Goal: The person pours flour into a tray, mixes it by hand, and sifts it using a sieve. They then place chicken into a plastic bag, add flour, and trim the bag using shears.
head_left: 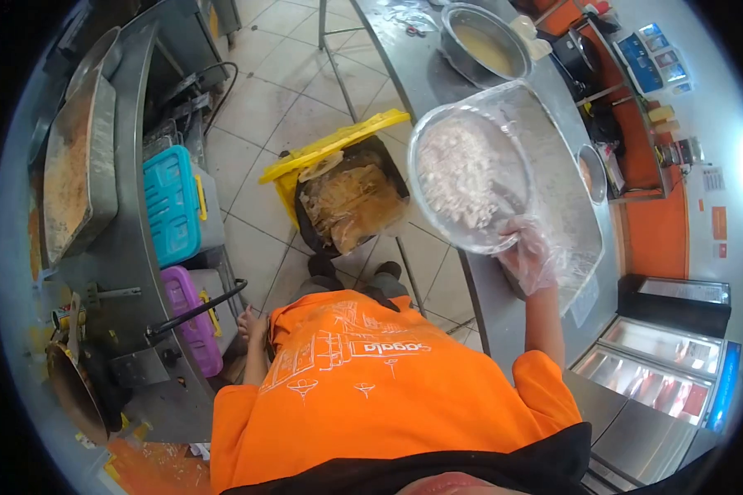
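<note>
My right hand, in a clear plastic glove, grips the lower rim of a round, see-through bowl. Pale, lumpy pieces lie inside it. The bowl is over the edge of the steel table, overlapping a large metal tray dusted with white. My left hand is bare and low at my left side, near the purple-lidded box. Its fingers look apart and nothing shows in them.
A bin with a yellow lid stands open on the tiles before my feet. The steel table on the right bears a metal bowl of liquid. Left are a counter, a crumb-filled tray and a turquoise-lidded box.
</note>
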A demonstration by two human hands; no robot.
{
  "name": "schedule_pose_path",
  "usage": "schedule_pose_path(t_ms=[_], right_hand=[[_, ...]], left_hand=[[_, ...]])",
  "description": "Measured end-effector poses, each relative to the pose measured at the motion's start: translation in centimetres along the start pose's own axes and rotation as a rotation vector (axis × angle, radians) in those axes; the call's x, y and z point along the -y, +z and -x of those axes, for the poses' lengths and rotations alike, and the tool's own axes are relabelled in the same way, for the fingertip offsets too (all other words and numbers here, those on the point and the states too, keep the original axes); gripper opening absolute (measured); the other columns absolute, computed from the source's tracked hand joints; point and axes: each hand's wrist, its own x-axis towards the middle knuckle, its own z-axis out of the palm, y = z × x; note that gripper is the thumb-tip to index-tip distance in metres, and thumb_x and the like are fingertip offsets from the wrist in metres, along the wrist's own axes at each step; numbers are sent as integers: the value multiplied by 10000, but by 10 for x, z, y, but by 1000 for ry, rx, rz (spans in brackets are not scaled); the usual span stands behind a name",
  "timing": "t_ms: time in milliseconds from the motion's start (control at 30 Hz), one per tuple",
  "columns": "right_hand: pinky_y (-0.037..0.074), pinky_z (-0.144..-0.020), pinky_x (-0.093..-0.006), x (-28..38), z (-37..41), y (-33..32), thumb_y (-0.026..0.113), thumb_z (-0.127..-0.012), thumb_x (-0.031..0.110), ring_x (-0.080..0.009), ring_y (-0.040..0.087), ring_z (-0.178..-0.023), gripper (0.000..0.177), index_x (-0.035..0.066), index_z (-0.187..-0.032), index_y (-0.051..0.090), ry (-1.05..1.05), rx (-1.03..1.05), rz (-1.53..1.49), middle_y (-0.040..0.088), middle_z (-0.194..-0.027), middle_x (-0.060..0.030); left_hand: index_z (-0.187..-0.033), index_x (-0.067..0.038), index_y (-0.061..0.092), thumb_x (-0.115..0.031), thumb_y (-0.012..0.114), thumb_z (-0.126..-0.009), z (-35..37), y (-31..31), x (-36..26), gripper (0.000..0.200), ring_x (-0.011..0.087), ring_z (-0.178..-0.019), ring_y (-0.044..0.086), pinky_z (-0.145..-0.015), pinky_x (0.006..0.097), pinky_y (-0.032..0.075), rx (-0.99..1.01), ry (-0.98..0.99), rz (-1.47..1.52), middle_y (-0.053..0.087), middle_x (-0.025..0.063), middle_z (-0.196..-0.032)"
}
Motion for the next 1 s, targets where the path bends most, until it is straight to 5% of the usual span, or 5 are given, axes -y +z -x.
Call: schedule_pose_path(t_ms=[200, 267, 467, 933, 1000], right_hand=[[477, -642, -281, -46, -30, 100, 534, -772, 48, -172, 562, -802, 486, 68, -1254, 477, 238, 49, 156, 552, -1041, -86], [460, -498, -308, -63, -34, 156, 491, -688, -101, -209, 554, -582, 796, 171, -1415, 313, -445, 31, 340, 429, -1335, -163], [414, -396, -303, -158, -84, 175, 448, -630, -170, -220, 535, -494, 974, 436, -1381, 319, -519, -98, 1047, 78, -1511, -201], [564, -666, -334, -115, -77, 164, 543, -767, 37, -311, 629, -877, 684, 183, -1398, 325, -738, -494, 932, 380, -1392, -138], [574, -668, -388, -119, -56, 166, 515, -805, 59, -323, 625, -869, 574, 65, -1349, 331, 247, -334, -186, 475, -1245, -175]], left_hand=[[-1327, -294, 405, -427, 661, -742, -6, -16, 16, 652, 327, -1252, 203, -1001, 488, 226, 16, -37, 39, 212, 77, -1377], [-1325, -293, 409, -425, 664, -742, -8, -12, 28, 650, 330, -1245, 211, -997, 488, 234, 19, -64, 48, 212, 82, -1373], [-1322, -275, 421, -446, 689, -737, -51, 41, 104, 665, 326, -1245, 242, -994, 465, 279, 104, -69, 94, 232, 95, -1373], [-1281, -334, 456, -414, 675, -745, -22, -11, 11, 584, 343, -1261, 208, -1001, 513, 239, 60, -10, -72, 211, 84, -1392], [-1277, -330, 463, -406, 674, -747, -17, -14, -8, 575, 340, -1261, 210, -1002, 512, 239, 54, 12, -93, 214, 79, -1390]])
